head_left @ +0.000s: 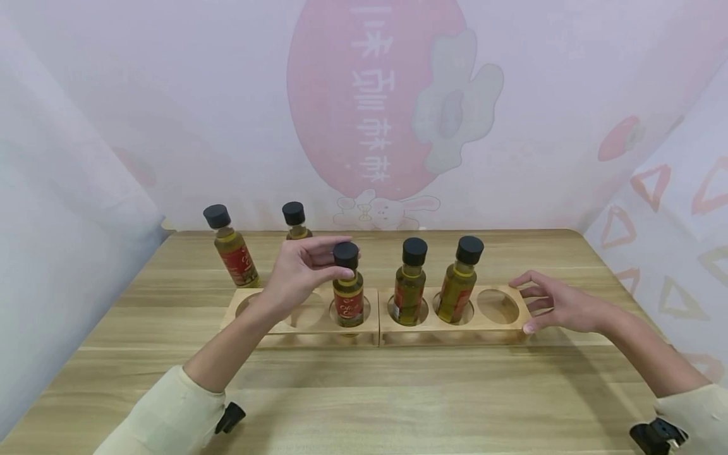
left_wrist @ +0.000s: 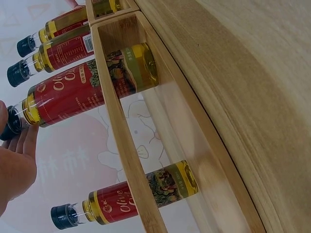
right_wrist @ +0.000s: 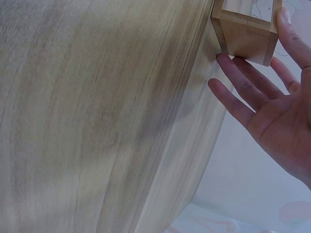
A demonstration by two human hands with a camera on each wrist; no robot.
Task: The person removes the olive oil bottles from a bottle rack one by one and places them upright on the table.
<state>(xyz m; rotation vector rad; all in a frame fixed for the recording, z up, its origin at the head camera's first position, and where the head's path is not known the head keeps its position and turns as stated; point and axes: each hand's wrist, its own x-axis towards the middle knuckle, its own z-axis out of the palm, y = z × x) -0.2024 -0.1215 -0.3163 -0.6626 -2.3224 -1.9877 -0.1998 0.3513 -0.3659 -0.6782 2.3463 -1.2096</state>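
Note:
Two bamboo racks with round holes, a left rack point(head_left: 370, 316) and a right rack point(head_left: 483, 327), stand end to end. My left hand point(head_left: 301, 268) pinches the black cap of an olive oil bottle point(head_left: 349, 302) that sits upright in the left rack's rightmost hole. In the left wrist view this bottle point(left_wrist: 68, 92) passes through the top board, its base low inside the rack. At the right rack's outer end, my right hand point(head_left: 560, 306) rests its thumb and fingertips against the corners. The right wrist view shows those fingers spread and fairly straight beside the end panel point(right_wrist: 248, 41).
Two more oil bottles, one point(head_left: 408, 297) beside another point(head_left: 457, 291), occupy right-rack holes. Behind the left rack stand a bottle point(head_left: 236, 253) at the left and a partly hidden one point(head_left: 294, 215). A printed curtain point(head_left: 227, 126) hangs behind the wooden table point(head_left: 364, 398).

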